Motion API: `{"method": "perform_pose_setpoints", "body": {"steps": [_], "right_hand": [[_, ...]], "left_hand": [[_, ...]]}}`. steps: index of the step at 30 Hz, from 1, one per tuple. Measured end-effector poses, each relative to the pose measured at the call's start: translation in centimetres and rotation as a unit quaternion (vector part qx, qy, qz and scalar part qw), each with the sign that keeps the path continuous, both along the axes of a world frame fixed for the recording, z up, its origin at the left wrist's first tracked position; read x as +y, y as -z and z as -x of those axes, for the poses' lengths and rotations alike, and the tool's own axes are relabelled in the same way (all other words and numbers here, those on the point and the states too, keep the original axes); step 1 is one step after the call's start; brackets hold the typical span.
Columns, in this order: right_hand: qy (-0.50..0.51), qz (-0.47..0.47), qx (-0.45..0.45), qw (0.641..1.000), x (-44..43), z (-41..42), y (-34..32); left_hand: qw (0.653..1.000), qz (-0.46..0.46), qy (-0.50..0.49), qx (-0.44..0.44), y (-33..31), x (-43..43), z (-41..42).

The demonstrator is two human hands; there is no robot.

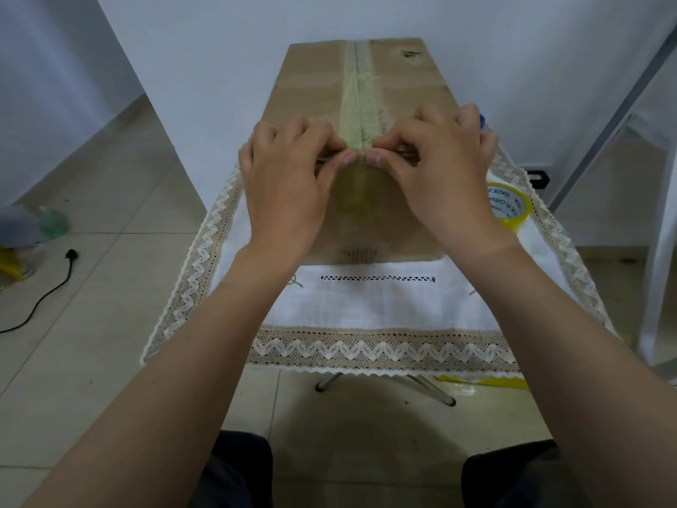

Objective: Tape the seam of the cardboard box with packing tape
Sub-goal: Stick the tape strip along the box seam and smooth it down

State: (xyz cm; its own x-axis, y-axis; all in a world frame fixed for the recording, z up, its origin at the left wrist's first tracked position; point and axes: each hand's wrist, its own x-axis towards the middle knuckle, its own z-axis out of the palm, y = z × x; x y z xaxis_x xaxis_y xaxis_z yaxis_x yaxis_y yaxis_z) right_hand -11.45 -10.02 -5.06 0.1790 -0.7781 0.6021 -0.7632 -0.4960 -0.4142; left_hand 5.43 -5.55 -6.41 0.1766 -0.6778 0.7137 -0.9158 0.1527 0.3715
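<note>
A long cardboard box (311, 93) lies on a small table, its top seam covered by a yellowish strip of packing tape (359, 100) that runs down over the near edge. My left hand (289, 181) and my right hand (436, 174) rest on that near top edge, one on each side of the seam. Both thumbs press on the tape at the corner, nearly touching. A yellow tape roll (507, 205) lies on the cloth just right of the box, partly hidden by my right wrist.
A white tablecloth (366, 306) with a lace border covers the small folding table. On the tiled floor at left lie a black cable with a plug (69, 256) and a fan base. A white wall stands behind the box.
</note>
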Motion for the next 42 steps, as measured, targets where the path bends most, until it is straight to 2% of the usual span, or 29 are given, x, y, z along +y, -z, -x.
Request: {"method": "perform_pose_setpoints", "body": {"steps": [5, 14, 26, 31, 35, 42], "right_hand": [[-0.042, -0.053, -0.016, 0.998, -0.6, 0.9, -0.4], [0.009, -0.019, -0.013, 1.000, 0.3, 0.0, -0.8], [0.078, 0.002, 0.035, 0.996, 0.6, -2.2, -0.9], [0.030, -0.007, 0.004, 1.000, 0.2, -1.6, -0.7], [-0.017, -0.017, -0.050, 0.998, -0.4, -0.6, -0.4], [-0.063, -0.027, -0.074, 0.995, -0.8, 0.2, -0.2]], "left_hand": [[0.999, -0.045, 0.027, 0.008, -1.1, 0.2, -0.9], [0.999, -0.046, 0.017, 0.020, -1.3, 0.2, -0.5], [0.999, -0.038, 0.017, 0.017, -1.0, 0.2, -0.1], [0.999, -0.036, 0.015, 0.008, -0.7, 0.1, -0.3], [0.999, -0.032, 0.011, 0.031, -1.1, -0.3, -0.3], [0.997, -0.025, 0.030, 0.065, -1.3, -0.5, -0.6]]}}
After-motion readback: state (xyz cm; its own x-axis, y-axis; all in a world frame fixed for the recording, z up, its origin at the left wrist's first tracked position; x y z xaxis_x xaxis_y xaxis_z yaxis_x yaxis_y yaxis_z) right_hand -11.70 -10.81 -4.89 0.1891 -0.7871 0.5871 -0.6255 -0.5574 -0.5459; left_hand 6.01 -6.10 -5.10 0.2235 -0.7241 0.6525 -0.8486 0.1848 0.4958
